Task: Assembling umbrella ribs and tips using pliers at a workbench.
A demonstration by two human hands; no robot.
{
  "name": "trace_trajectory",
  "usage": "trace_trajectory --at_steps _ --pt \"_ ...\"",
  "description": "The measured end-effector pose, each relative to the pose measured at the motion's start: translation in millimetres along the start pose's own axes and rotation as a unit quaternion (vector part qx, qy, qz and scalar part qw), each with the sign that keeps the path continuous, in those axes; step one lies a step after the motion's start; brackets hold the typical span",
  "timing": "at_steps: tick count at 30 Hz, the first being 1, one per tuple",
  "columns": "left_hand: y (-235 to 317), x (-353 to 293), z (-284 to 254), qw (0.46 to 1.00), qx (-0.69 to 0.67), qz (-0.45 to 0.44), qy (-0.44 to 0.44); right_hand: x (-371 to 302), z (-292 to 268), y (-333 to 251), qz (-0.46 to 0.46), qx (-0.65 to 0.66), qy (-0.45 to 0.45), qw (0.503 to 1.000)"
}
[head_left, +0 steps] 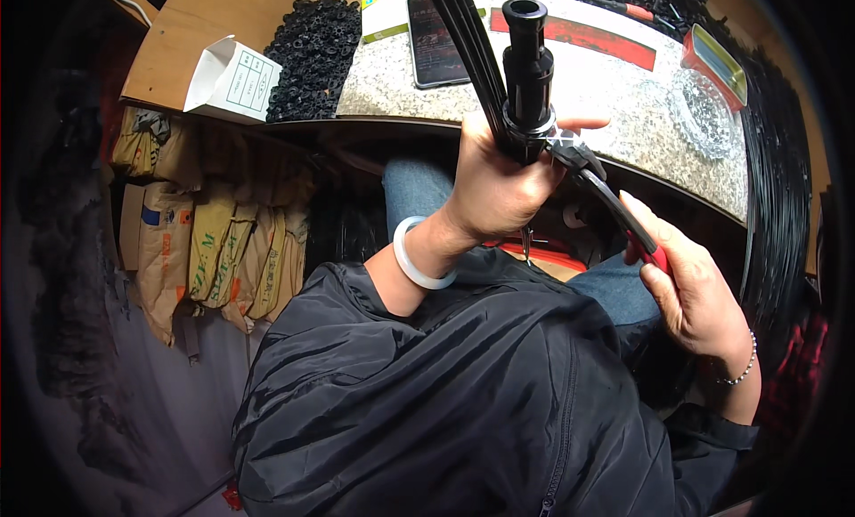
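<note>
My left hand (497,180) grips an upright black plastic tube fitting (526,67) together with a bundle of thin black rods (468,45) that runs up past the table edge. A clear tie or ring sits around the fitting just above my fingers. My right hand (690,285) is closed on the red handles of a pair of pliers (606,192). The black jaws of the pliers reach the base of the fitting beside my left thumb. A white bangle is on my left wrist, a bead bracelet on my right.
A speckled stone-pattern table (623,116) curves ahead of me, bearing a dark phone (435,40), a heap of small black parts (312,54), a white carton (233,79) and a clear dish (708,116). Brown paper sacks (214,250) are stacked on the left below it.
</note>
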State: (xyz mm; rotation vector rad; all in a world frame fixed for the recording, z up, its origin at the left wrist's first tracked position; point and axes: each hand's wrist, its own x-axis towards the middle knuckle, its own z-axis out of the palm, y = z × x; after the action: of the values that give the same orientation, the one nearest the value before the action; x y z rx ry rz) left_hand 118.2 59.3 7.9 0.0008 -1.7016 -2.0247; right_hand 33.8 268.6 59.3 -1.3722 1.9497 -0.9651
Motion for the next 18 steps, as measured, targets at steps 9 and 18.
trace_trajectory --at_steps 9,18 --pt "-6 4 0 0.994 0.060 0.085 -0.028 -1 -23 -22 0.159 -0.085 0.018 0.983" --pt "2 9 1 0.998 0.053 -0.005 0.044 -12 -5 17 0.047 0.041 0.166 0.984"
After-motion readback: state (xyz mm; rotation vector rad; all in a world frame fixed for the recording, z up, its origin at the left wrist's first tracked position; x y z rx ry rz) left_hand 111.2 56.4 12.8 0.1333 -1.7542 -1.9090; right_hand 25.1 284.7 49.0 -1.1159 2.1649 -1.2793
